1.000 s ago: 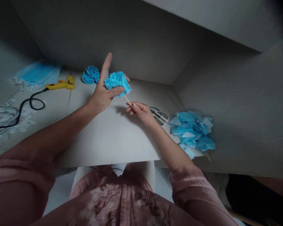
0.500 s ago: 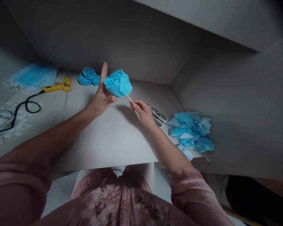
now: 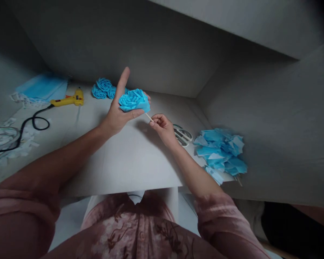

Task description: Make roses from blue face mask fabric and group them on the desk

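A blue ruffled flower (image 3: pixel 135 100) on a thin wooden stick (image 3: pixel 149 117) is held above the pale table (image 3: pixel 118 162). My left hand (image 3: pixel 119 111) cups the flower, its thumb across the lower front of the petals, one finger pointing up and other fingertips showing behind the flower. The stick's lower end is pinched between the thumb and fingers of my right hand (image 3: pixel 163 127). Behind my left hand lie several darker blue rolled flowers (image 3: pixel 103 85), partly hidden by it.
White-handled scissors (image 3: pixel 183 136) lie beyond my right wrist, near a pile of blue cut pieces (image 3: pixel 221 153). At the left are a yellow glue gun (image 3: pixel 70 99) with a black cord, stacked blue masks (image 3: pixel 43 88) and white scraps (image 3: pixel 25 144). Grey panels enclose the table.
My left thumb has closed onto the flower, which was between spread fingers before. The flower has tilted so that more of its ruffled top faces me.
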A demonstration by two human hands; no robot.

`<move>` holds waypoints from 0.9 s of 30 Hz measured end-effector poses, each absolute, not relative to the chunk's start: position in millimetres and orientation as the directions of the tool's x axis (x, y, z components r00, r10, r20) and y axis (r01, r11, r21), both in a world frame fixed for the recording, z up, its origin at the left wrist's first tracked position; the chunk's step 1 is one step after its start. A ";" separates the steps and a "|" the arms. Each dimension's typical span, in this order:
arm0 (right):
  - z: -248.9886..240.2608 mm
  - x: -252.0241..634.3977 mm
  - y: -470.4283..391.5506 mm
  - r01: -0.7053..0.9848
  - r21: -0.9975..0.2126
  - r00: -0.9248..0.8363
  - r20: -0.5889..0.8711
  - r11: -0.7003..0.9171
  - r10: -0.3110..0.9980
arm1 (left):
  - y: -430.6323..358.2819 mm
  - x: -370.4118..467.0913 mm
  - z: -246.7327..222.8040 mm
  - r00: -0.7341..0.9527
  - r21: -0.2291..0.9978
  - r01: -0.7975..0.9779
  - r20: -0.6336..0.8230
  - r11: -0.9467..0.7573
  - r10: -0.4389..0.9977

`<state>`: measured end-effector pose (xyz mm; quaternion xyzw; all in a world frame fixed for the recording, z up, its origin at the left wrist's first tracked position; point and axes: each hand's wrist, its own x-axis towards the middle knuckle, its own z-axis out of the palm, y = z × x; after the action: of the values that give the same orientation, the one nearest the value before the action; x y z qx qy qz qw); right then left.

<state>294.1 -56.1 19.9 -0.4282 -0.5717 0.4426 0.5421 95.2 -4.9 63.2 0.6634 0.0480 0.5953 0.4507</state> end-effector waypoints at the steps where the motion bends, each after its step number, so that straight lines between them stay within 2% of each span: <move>1: 19.7 293.9 -55.7 0.013 -0.971 -0.036 0.239 0.239 0.970 | -7.9 96.7 64.1 0.279 0.649 -0.473 0.752 -0.595 0.598; 7: 18.5 294.9 -55.2 -0.012 -0.964 -0.050 0.265 0.265 0.963 | -15.6 99.0 67.3 0.273 0.640 -0.417 0.765 -0.645 0.583; 12: 18.3 295.5 -55.2 -0.014 -0.966 -0.053 0.259 0.259 0.964 | -4.2 90.2 70.8 0.299 0.570 -0.391 0.821 -0.723 0.486; 21: 15.0 293.9 -56.1 -0.002 -0.975 -0.095 0.220 0.220 0.971 | -4.5 86.3 75.5 0.281 0.698 -0.246 0.715 -0.672 0.640; 27: 12.7 290.7 -57.7 -0.038 -0.980 -0.112 0.198 0.195 0.974 | -12.6 87.9 79.5 0.246 0.721 -0.216 0.693 -0.659 0.678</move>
<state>290.7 -57.7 12.7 -0.4119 -0.5682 0.4826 0.5240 87.9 -12.6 79.5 0.6927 0.1667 0.5911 0.3780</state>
